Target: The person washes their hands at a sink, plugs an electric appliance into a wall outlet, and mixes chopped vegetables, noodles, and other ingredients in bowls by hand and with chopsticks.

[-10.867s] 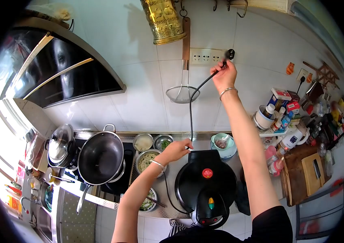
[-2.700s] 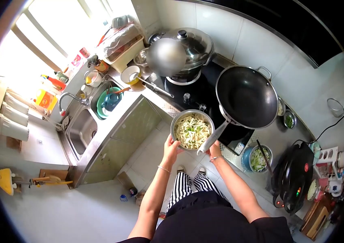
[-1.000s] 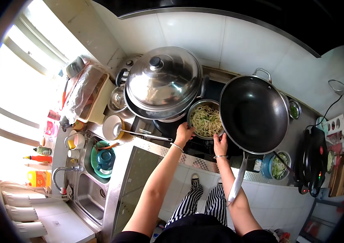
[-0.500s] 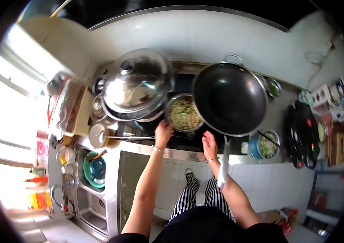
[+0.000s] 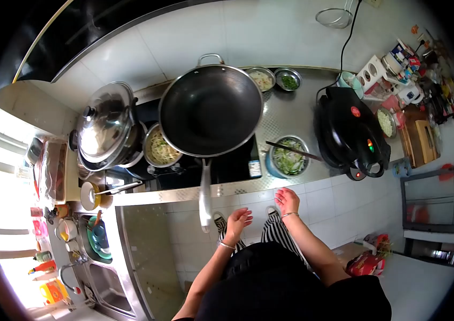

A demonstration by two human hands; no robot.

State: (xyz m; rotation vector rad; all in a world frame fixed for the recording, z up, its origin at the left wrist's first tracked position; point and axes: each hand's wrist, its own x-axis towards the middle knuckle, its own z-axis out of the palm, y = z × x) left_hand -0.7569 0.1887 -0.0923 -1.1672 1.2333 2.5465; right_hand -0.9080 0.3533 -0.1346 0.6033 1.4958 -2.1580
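Both my hands are in the air in front of the counter, holding nothing. My left hand [image 5: 239,222] is right of the wok's handle, fingers loosely bent and apart. My right hand [image 5: 287,201] is open just below a blue bowl [image 5: 274,168] of chopped green and white vegetables [image 5: 290,158]. Dark chopsticks [image 5: 296,151] lie across that bowl. A large dark wok [image 5: 211,109] sits on the black stove, handle toward me. Left of it stands a metal bowl [image 5: 149,143] of pale strips with green bits [image 5: 164,148].
A pot with a domed steel lid [image 5: 106,125] stands on the left. On the right are a black electric griddle [image 5: 347,128] and a wooden board [image 5: 422,142]. Small bowls, one with chopped greens [image 5: 289,82], stand along the wall. The sink [image 5: 110,286] is at lower left.
My view has shifted right along the counter. My left hand has come away from the bowl of pale strips, and my right hand has moved from beside the wok to near the blue bowl.
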